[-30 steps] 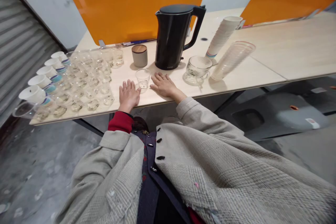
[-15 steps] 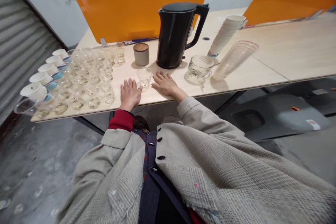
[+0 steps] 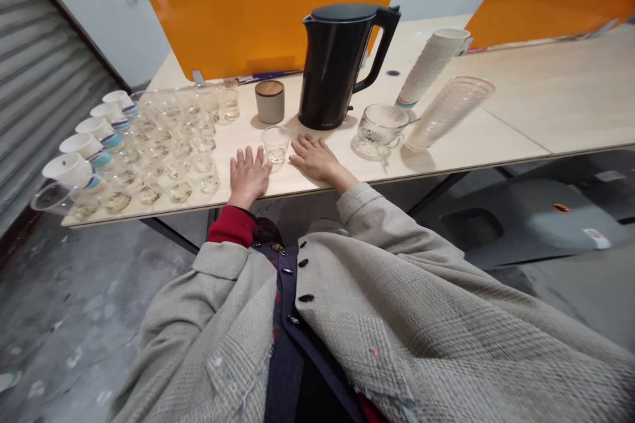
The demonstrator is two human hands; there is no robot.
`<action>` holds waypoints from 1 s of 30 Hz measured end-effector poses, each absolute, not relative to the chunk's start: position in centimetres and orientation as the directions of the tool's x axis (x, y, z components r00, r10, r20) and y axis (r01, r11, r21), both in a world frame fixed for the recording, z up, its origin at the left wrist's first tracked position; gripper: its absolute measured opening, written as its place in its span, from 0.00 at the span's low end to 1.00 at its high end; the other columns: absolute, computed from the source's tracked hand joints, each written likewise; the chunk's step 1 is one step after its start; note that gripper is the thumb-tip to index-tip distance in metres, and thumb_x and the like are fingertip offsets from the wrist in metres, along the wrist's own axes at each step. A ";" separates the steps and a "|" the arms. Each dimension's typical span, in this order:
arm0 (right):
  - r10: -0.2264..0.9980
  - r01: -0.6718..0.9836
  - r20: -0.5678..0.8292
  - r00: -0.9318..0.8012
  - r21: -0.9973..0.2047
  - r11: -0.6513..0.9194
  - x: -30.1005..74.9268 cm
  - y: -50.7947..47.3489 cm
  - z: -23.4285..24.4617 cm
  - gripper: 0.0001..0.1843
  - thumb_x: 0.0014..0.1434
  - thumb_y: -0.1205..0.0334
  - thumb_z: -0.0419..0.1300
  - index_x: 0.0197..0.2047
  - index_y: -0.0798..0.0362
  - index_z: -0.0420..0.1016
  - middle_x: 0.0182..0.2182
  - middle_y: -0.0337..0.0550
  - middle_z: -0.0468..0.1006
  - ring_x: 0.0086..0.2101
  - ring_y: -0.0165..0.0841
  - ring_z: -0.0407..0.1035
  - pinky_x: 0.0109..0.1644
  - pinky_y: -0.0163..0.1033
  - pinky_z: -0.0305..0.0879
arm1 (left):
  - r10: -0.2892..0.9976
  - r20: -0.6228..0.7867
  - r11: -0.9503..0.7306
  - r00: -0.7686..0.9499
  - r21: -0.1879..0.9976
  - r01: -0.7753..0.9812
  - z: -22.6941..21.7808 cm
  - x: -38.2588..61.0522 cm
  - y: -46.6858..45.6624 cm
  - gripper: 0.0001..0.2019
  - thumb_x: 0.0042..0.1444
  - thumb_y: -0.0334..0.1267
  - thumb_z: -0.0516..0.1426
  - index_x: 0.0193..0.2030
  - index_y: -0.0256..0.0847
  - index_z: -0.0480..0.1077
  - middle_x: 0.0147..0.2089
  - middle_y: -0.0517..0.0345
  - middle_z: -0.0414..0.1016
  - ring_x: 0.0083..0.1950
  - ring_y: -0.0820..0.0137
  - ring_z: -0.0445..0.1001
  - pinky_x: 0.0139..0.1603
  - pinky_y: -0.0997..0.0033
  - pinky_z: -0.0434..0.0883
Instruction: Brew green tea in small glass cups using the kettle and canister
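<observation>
My left hand point(image 3: 248, 175) lies flat on the pale wooden table point(image 3: 496, 125), fingers stretched out, holding nothing. My right hand point(image 3: 314, 157) also rests flat and open, a little to the right. Between them stands a small clear plastic cup point(image 3: 275, 144), touched by neither hand as far as I can see. Just behind it is a black electric kettle point(image 3: 340, 66) and a small grey jar with a wooden lid point(image 3: 270, 101).
Several small clear cups point(image 3: 173, 139) stand in rows at the left, with white paper cups point(image 3: 82, 149) along the table's left edge. A glass mug point(image 3: 380, 127), a leaning stack of paper cups point(image 3: 429, 66) and a stack of clear cups point(image 3: 449, 112) are at the right. Orange dividers point(image 3: 248, 6) stand behind.
Both hands stay flat beside the small cup. Only the view has shifted slightly.
</observation>
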State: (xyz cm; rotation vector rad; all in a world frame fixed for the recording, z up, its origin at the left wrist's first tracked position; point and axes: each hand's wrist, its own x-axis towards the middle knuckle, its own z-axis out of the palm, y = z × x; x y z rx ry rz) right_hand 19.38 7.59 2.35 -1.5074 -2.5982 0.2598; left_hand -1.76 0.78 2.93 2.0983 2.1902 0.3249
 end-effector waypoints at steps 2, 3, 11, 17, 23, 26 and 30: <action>0.869 0.848 0.024 -0.494 -0.208 0.488 19.4 7.6 2.4 0.40 0.77 0.45 0.42 0.83 0.61 0.50 0.82 0.61 0.46 0.81 0.56 0.39 0.81 0.70 0.38 | 0.996 0.075 0.035 -0.053 0.220 0.975 3.0 -1.7 0.7 0.34 0.76 0.52 0.44 0.84 0.44 0.53 0.86 0.45 0.49 0.87 0.45 0.44 0.84 0.34 0.44; 0.869 0.848 0.024 -0.494 -0.207 0.488 19.3 7.6 2.5 0.40 0.77 0.45 0.41 0.83 0.61 0.50 0.82 0.61 0.46 0.81 0.56 0.39 0.81 0.69 0.38 | 0.996 0.074 0.032 -0.050 0.223 0.974 3.1 -1.7 0.7 0.33 0.76 0.53 0.44 0.83 0.45 0.54 0.86 0.45 0.49 0.87 0.45 0.44 0.84 0.33 0.44; 0.872 0.851 0.011 -0.490 -0.210 0.481 19.3 7.3 2.8 0.41 0.77 0.46 0.42 0.83 0.62 0.50 0.82 0.61 0.46 0.81 0.56 0.38 0.82 0.69 0.38 | 0.996 0.082 -0.003 -0.017 0.235 0.972 3.4 -1.8 0.3 0.31 0.76 0.53 0.44 0.82 0.50 0.58 0.86 0.46 0.51 0.87 0.43 0.45 0.83 0.30 0.45; 0.873 0.852 0.009 -0.487 -0.213 0.478 19.4 7.4 2.8 0.41 0.77 0.45 0.42 0.83 0.61 0.50 0.82 0.60 0.46 0.81 0.55 0.39 0.82 0.68 0.38 | 0.997 0.075 -0.011 -0.007 0.241 0.970 3.3 -1.9 0.3 0.30 0.76 0.53 0.44 0.80 0.51 0.62 0.86 0.48 0.50 0.87 0.42 0.44 0.83 0.31 0.43; 0.874 0.855 0.012 -0.486 -0.199 0.478 19.4 7.3 2.8 0.40 0.77 0.47 0.41 0.83 0.61 0.50 0.82 0.60 0.46 0.81 0.56 0.39 0.82 0.67 0.39 | 0.997 0.077 0.004 -0.022 0.228 0.974 3.3 -1.8 0.4 0.33 0.76 0.53 0.43 0.82 0.44 0.57 0.86 0.46 0.49 0.87 0.43 0.43 0.84 0.32 0.44; 0.870 0.851 0.031 -0.493 -0.192 0.489 19.4 7.4 2.7 0.39 0.77 0.48 0.41 0.83 0.61 0.50 0.82 0.60 0.48 0.80 0.57 0.40 0.81 0.69 0.40 | 0.998 0.041 0.033 -0.040 0.167 0.985 3.8 -1.5 0.1 0.33 0.77 0.50 0.40 0.83 0.41 0.54 0.87 0.46 0.47 0.87 0.45 0.42 0.85 0.36 0.44; 0.870 0.851 0.035 -0.493 -0.192 0.490 19.5 7.5 2.5 0.39 0.77 0.48 0.40 0.82 0.61 0.51 0.82 0.60 0.48 0.80 0.57 0.42 0.81 0.70 0.41 | 0.998 0.009 0.056 -0.058 0.110 0.992 4.3 -1.1 -0.2 0.33 0.77 0.50 0.38 0.83 0.41 0.53 0.87 0.48 0.45 0.87 0.47 0.41 0.86 0.41 0.44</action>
